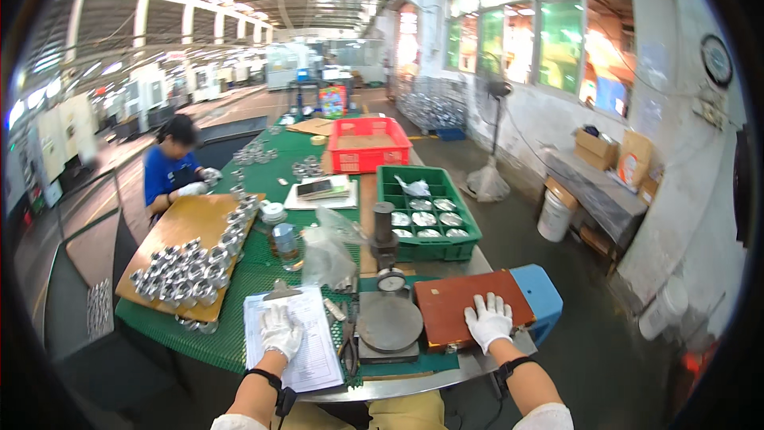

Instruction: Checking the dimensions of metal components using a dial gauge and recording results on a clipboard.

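Note:
In a white glove, my left hand lies flat with fingers stretched on printed paper sheets held by a clipboard's metal clip. My right hand, also gloved, rests spread on the lid of a reddish-brown flat case. Between the two stands a dial gauge on a post, above a round grey metal plate. Dark-handled pliers lie just right of the papers. Neither hand grips anything.
Silvery metal parts crowd a wooden board at left, near a co-worker in blue. A divided green crate holds round metal pieces. Behind it is a red crate. A clear bag, bottle and blue stool stand nearby.

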The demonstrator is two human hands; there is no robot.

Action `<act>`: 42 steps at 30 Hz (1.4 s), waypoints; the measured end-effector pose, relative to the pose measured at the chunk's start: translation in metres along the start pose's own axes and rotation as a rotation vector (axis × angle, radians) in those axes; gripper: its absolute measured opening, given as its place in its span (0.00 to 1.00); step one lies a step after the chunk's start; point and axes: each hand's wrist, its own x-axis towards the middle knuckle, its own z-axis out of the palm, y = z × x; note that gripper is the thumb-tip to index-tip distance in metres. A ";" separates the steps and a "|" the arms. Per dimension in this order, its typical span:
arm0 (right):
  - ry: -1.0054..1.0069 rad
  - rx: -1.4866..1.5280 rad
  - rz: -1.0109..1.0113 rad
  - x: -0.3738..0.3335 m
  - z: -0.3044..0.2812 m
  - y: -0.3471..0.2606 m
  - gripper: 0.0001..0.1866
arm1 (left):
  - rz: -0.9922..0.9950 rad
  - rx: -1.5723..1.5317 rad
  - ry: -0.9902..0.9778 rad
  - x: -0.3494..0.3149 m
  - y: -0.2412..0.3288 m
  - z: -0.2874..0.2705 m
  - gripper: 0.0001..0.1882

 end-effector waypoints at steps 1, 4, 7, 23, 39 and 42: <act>0.029 -0.009 -0.029 0.000 -0.002 -0.002 0.29 | 0.025 0.052 0.095 -0.004 -0.003 0.008 0.32; -0.010 -0.008 -0.031 -0.002 -0.014 -0.008 0.28 | 0.032 0.043 0.075 -0.011 0.007 -0.003 0.28; 0.041 -0.033 -0.015 0.013 0.016 0.008 0.28 | 0.060 0.019 0.156 -0.010 0.003 0.010 0.25; -0.138 -0.227 -0.004 0.037 -0.006 0.008 0.32 | -0.022 -0.024 -0.086 -0.027 0.017 -0.018 0.30; 0.286 0.739 -0.155 -0.094 -0.022 0.014 0.16 | 0.025 -0.019 -0.099 -0.025 0.003 -0.012 0.33; 0.081 0.661 -0.199 -0.153 0.019 0.036 0.13 | -0.005 -0.131 -0.077 -0.024 0.006 -0.015 0.35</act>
